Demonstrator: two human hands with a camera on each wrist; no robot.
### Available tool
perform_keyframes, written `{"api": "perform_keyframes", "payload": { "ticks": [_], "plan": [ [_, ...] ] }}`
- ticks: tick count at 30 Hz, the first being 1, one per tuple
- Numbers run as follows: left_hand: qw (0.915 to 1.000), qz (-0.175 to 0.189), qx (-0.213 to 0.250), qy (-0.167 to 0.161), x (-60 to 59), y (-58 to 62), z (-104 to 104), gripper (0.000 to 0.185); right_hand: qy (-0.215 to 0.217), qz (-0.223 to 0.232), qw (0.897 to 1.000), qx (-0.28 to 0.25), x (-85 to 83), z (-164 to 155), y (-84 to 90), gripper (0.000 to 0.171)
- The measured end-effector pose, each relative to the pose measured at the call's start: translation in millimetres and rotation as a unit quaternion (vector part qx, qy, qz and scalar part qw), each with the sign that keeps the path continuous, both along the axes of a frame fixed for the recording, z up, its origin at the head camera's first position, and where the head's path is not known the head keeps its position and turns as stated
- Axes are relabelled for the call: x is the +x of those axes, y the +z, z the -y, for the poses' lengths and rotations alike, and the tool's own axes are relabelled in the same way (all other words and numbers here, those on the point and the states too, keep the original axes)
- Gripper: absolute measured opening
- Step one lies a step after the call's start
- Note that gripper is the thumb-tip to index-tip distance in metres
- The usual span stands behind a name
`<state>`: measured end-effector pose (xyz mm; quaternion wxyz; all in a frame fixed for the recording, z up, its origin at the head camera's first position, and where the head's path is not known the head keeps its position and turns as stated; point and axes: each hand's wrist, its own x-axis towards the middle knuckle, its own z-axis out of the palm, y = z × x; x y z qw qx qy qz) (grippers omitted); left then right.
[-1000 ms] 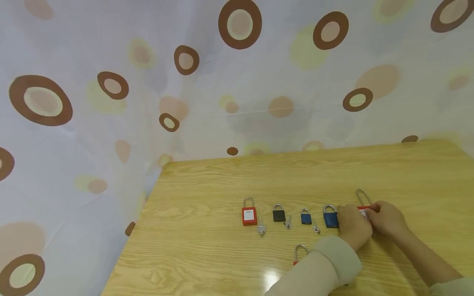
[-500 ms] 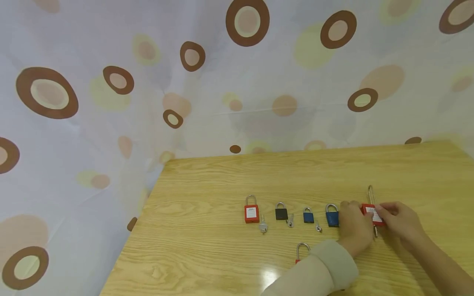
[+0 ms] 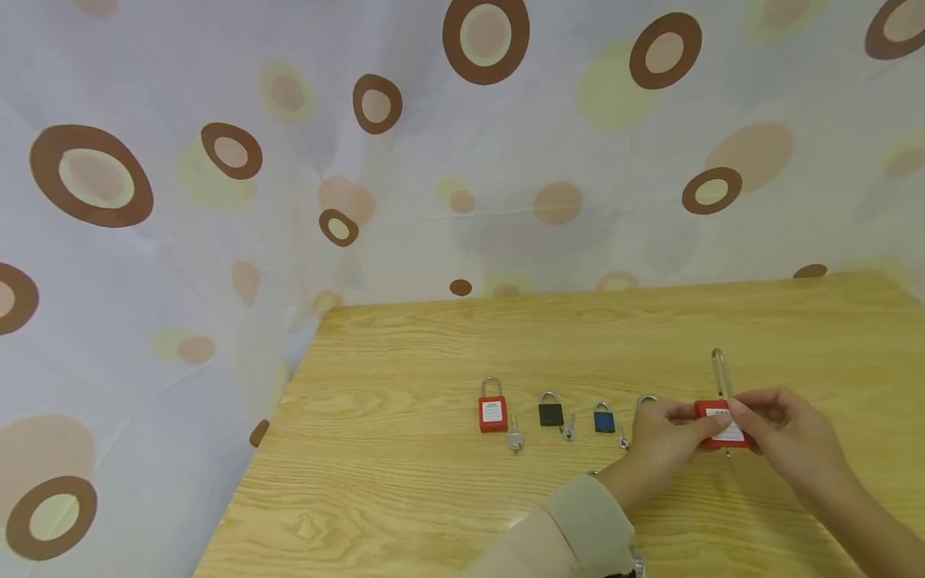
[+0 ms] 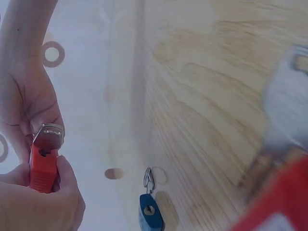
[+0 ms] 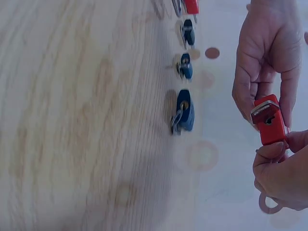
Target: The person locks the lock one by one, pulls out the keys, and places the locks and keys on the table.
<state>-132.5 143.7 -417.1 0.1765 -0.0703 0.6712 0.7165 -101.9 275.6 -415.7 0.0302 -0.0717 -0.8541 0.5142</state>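
Both hands hold a red padlock (image 3: 725, 433) with a white label, raised off the table. In the head view, its tall metal shackle (image 3: 717, 369) points away from me, turned partly edge-on. My left hand (image 3: 654, 441) pinches the left side, thumb across the label; my right hand (image 3: 798, 433) grips the right side, thumb at the upper label. Both wrist views show a metal key (image 5: 264, 109) at the keyhole end. Behind my left hand, only the shackle of a larger blue padlock (image 3: 645, 398) shows in the head view; the right wrist view shows its body (image 5: 185, 113).
Along the wooden table (image 3: 376, 466) stand another red padlock (image 3: 494, 416), a black padlock (image 3: 551, 415) and a small blue padlock (image 3: 604, 421), each with keys beside it. My left sleeve covers most of a nearer padlock. A dotted curtain (image 3: 405, 257) rises behind the table.
The red padlock has come out from behind my hands and been lifted. My left hand has shifted from curled beside it to thumb on its label, now covering the larger blue padlock.
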Motion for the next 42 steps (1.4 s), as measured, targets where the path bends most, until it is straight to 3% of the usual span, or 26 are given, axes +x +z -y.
{"api": "perform_keyframes", "payload": {
  "ticks": [5,12,19,23,33,39,42],
  "plan": [
    [0.9998,-0.010,-0.012,-0.012,8.5,2.7,26,0.010,0.018,-0.025,0.999,-0.018,8.4,19,1.1,0.002],
    [0.9993,-0.001,-0.033,-0.015,21.4,3.8,56,0.012,0.048,-0.015,0.999,-0.016,18.8,42,0.1,0.009],
    [0.9967,-0.028,-0.065,-0.040,34.4,-1.3,82,0.011,0.062,0.034,0.997,-0.037,30.2,62,-10.3,0.024],
    [0.9977,-0.026,-0.045,-0.044,40.2,-5.1,90,0.012,0.064,0.057,0.995,-0.042,33.8,68,-14.8,0.030],
    [0.9994,0.000,-0.021,-0.027,49.2,-10.3,100,0.012,0.076,0.058,0.994,-0.057,36.4,76,-23.0,0.025],
    [0.9998,0.016,-0.011,-0.007,53.8,-11.5,106,0.012,0.101,0.067,0.992,-0.039,34.0,81,-17.4,0.026],
    [0.9997,0.014,-0.015,-0.013,56.1,-11.6,111,0.012,0.111,0.057,0.992,-0.019,29.1,82,-9.3,0.024]
  ]
}}
